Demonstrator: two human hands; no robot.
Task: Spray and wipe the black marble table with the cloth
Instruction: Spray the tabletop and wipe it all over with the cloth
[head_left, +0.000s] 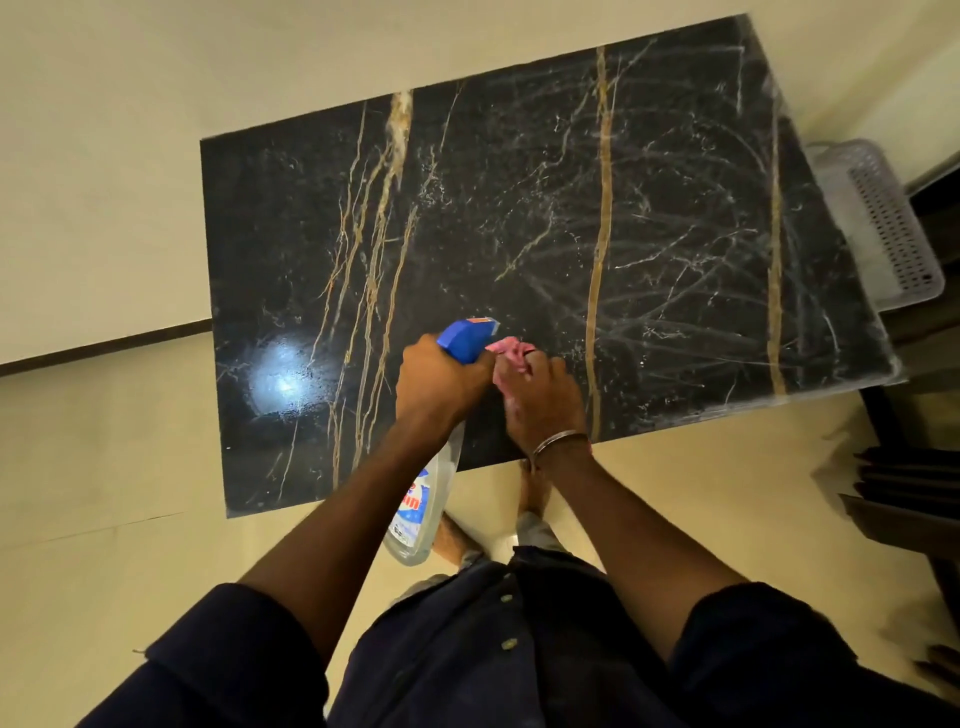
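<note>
Left hand (441, 382): fingers were clenched round the neck of the spray bottle (464, 339), its blue nozzle pointing over the black marble table (519, 208). Right hand (543, 402): fingers grasped a bunched pink cloth (511, 347), held just beside the nozzle, above the table's near edge.

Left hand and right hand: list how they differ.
The left hand grips the spray bottle by its blue head; the right hand clutches the pink cloth. The right wrist wears a metal bangle; the left wrist is bare. Both are over the near edge of the black marble table.
</note>
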